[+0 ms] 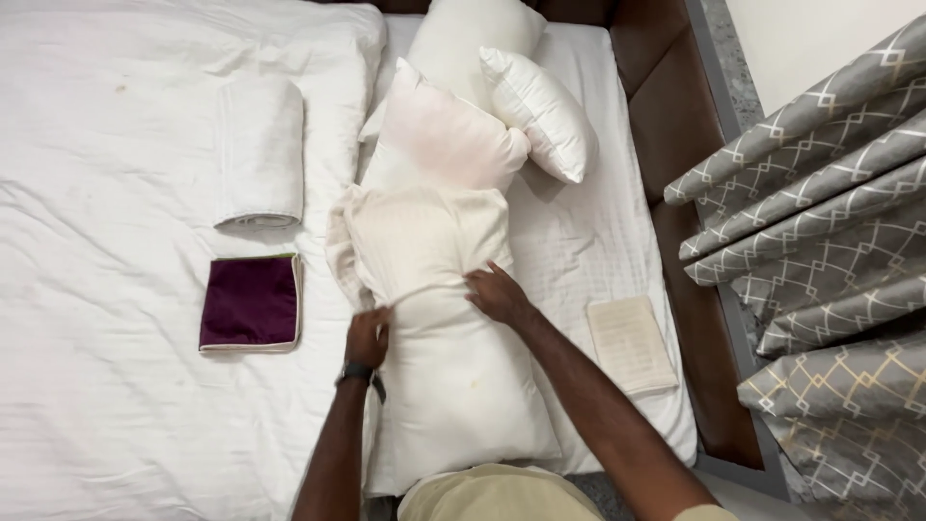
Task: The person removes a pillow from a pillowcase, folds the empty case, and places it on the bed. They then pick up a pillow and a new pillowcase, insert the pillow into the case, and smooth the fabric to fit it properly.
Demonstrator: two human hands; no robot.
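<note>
Far left of the bed [116, 405]: rolled white towel [258, 154] up top, a folded purple cloth [251, 302] with a pale edge just below it. Neither is touched.

Centre: the bare white pillow [453, 386] lies lengthwise in front of you, near end at the bed's edge. The cream pillowcase [424, 236] covers its far end only, open hem bunched across the pillow about halfway up.

Your left hand [367, 336] sits at the left side of that hem, fingers curled shut on a pinch of pillowcase fabric, wrist with a dark watch [356, 371], forearm coming straight up from the bottom of the frame. Your right hand [498, 293] is at the right end of the hem, palm down, fingers bent onto the fabric; can't tell if it's gripping or just pressing. That arm runs in diagonally from lower right, elbow out.

Handling, my read: pillow is light, soft and squashy, it'll fold rather than slide. The case is thin, limp cloth and will bunch. Best hold is the hem at both side seams, hands level.

Right of that: three more white pillows [540, 111] stacked at the headboard, a small folded cream cloth [631, 342] by your right forearm, patterned grey curtain [820, 241] beyond the bed frame.
</note>
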